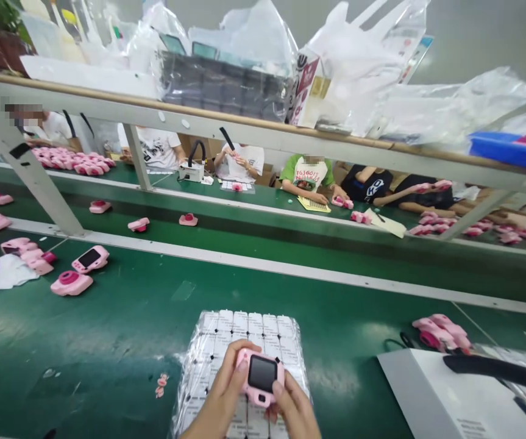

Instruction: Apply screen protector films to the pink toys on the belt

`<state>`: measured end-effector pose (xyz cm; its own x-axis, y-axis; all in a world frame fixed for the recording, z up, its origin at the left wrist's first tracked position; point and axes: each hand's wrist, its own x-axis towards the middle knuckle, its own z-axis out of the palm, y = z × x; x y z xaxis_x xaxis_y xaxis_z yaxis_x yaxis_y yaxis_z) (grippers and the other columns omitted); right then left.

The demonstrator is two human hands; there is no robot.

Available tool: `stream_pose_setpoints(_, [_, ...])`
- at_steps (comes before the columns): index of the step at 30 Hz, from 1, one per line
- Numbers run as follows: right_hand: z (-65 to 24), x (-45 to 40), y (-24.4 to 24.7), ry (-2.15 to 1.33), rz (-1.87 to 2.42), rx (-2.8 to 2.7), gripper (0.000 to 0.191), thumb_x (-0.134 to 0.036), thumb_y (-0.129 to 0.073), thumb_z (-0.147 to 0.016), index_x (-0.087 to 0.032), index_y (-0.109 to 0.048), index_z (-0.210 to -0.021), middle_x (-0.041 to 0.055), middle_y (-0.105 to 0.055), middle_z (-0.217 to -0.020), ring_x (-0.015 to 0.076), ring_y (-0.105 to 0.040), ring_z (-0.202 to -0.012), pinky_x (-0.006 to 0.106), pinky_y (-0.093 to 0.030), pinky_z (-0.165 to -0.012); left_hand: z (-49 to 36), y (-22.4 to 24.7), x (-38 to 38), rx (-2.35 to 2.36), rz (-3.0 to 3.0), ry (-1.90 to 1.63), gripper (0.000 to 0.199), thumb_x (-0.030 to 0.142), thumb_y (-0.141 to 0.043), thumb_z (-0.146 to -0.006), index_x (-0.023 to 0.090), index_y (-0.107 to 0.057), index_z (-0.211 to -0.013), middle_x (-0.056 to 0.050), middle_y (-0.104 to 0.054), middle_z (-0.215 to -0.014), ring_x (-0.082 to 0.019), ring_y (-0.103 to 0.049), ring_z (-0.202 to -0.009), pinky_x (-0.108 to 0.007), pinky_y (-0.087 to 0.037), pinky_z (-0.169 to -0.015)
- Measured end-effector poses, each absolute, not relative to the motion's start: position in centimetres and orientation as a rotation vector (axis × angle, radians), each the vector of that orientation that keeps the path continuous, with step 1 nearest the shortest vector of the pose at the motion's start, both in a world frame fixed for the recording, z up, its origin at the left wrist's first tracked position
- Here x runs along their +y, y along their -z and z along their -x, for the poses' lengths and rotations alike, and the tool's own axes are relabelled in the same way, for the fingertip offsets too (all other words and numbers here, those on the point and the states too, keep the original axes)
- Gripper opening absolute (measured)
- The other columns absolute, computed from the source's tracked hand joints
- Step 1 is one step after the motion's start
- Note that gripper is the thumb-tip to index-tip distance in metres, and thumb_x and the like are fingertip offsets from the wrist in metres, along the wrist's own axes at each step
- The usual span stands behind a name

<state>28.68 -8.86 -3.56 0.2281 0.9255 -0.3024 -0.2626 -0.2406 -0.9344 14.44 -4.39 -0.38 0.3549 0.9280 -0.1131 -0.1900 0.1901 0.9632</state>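
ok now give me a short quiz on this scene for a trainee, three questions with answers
1. True or false: the left hand and the right hand both hold the pink toy camera, with its screen turned toward the wearer.

2. Multiple choice: what lies under the hands on the green work surface?
A. a plastic-wrapped block of white packets
B. a blue crate
C. a black hose

3. Short answer: across the line, what lies under the hands of the co-worker in the green-sleeved T-shirt?

Key: 1 true. 2 A. 3 a yellow sheet.
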Motion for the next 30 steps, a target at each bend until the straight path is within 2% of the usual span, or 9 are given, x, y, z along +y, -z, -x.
stream_pose_setpoints(2, [-30.3, -5.6, 3.3, -1.289, 1.332, -0.647, 0.06, -0.073, -0.071, -0.062, -0.017, -0.063, -0.08, -0.0047, -0.047, -0.047, 0.0122, -0.045, -0.045, 0.025, -0.04, -0.05, -13.7, 1.5, -1.0, 0.947, -1.319, -0.968, 0.039, 0.049, -0.044, -0.094, 0.025, -0.049, -0.124, -0.011, -0.063, -0.12, -0.024, -0.061, -0.109, -0.036, -0.051, -0.086])
stream_pose_setpoints(3, [-31.1, -3.7, 3.2, -1.279, 1.328, -0.635, 0.059, -0.073, -0.07, -0.063, -0.017, -0.06, -0.075, -0.0058, -0.044, -0.046, 0.0111, -0.044, -0.045, 0.025, -0.04, -0.05, -13.0, 2.2, 0.8, 1.01, -1.405, -0.997, 0.041, 0.049, -0.046, -0.093, 0.024, -0.048, -0.125, -0.012, -0.063, -0.12, -0.025, -0.06, -0.111, -0.036, -0.052, -0.086])
stream_pose_setpoints(6, [-33.2, 3.1, 2.7, -1.242, 1.337, -0.602, 0.049, -0.064, -0.061, -0.081, -0.017, -0.052, -0.071, -0.0088, -0.04, -0.049, 0.0069, -0.039, -0.043, 0.022, -0.04, -0.048, -10.3, 4.3, 6.2, 1.153, -1.467, -1.072, 0.043, 0.049, -0.048, -0.09, 0.02, -0.048, -0.122, -0.012, -0.067, -0.109, -0.025, -0.065, -0.101, -0.036, -0.054, -0.078])
stream_pose_setpoints(9, [-34.9, 10.1, 2.0, -1.212, 1.414, -0.575, 0.04, -0.049, -0.05, -0.097, -0.014, -0.055, -0.077, -0.0081, -0.045, -0.057, 0.0049, -0.04, -0.044, 0.019, -0.041, -0.047, -7.7, 6.0, 9.6, 1.288, -1.475, -1.124, 0.043, 0.051, -0.047, -0.087, 0.019, -0.049, -0.116, -0.011, -0.068, -0.1, -0.026, -0.067, -0.091, -0.037, -0.054, -0.076])
stream_pose_setpoints(12, [-36.1, 15.8, 1.4, -1.148, 1.523, -0.588, 0.03, -0.042, -0.052, -0.097, -0.013, -0.06, -0.093, -0.0023, -0.058, -0.075, 0.0068, -0.054, -0.056, 0.021, -0.049, -0.053, -6.2, 7.0, 10.9, 1.356, -1.505, -1.12, 0.041, 0.05, -0.047, -0.085, 0.02, -0.049, -0.112, -0.009, -0.069, -0.094, -0.026, -0.069, -0.085, -0.038, -0.055, -0.074])
stream_pose_setpoints(16, [-37.1, 19.8, 1.0, -1.017, 1.709, -0.681, 0.027, -0.037, -0.056, -0.096, -0.013, -0.06, -0.108, 0.0037, -0.064, -0.097, 0.0123, -0.063, -0.077, 0.028, -0.056, -0.067, -6.0, 7.8, 10.9, 1.382, -1.572, -1.067, 0.04, 0.051, -0.048, -0.085, 0.021, -0.051, -0.112, -0.008, -0.07, -0.092, -0.026, -0.07, -0.087, -0.038, -0.056, -0.074])
stream_pose_setpoints(20, [-40.8, 19.7, 0.1, -0.792, 1.97, -0.819, 0.028, -0.035, -0.058, -0.095, -0.014, -0.059, -0.113, 0.0057, -0.063, -0.106, 0.0159, -0.064, -0.088, 0.033, -0.057, -0.075, -6.0, 8.3, 10.9, 1.4, -1.644, -0.984, 0.041, 0.051, -0.046, -0.087, 0.021, -0.049, -0.115, -0.007, -0.071, -0.095, -0.026, -0.07, -0.089, -0.039, -0.055, -0.078])
stream_pose_setpoints(25, [-50.7, 14.8, -3.3, -0.347, 2.383, -0.944, 0.033, -0.033, -0.061, -0.093, -0.014, -0.058, -0.119, 0.0101, -0.058, -0.123, 0.0223, -0.06, -0.108, 0.043, -0.053, -0.091, -6.0, 8.7, 11.0, 1.417, -1.73, -0.891, 0.042, 0.053, -0.047, -0.087, 0.024, -0.051, -0.117, -0.005, -0.072, -0.098, -0.026, -0.07, -0.086, -0.037, -0.054, -0.075])
stream_pose_setpoints(30, [-59.1, 7.9, -6.7, 0.056, 2.763, -0.931, 0.034, -0.033, -0.062, -0.092, -0.012, -0.058, -0.119, 0.011, -0.059, -0.122, 0.0229, -0.06, -0.107, 0.044, -0.052, -0.092, -6.2, 8.6, 10.8, 1.447, -1.764, -0.855, 0.039, 0.052, -0.047, -0.087, 0.025, -0.055, -0.114, -0.004, -0.072, -0.1, -0.026, -0.07, -0.084, -0.035, -0.052, -0.07])
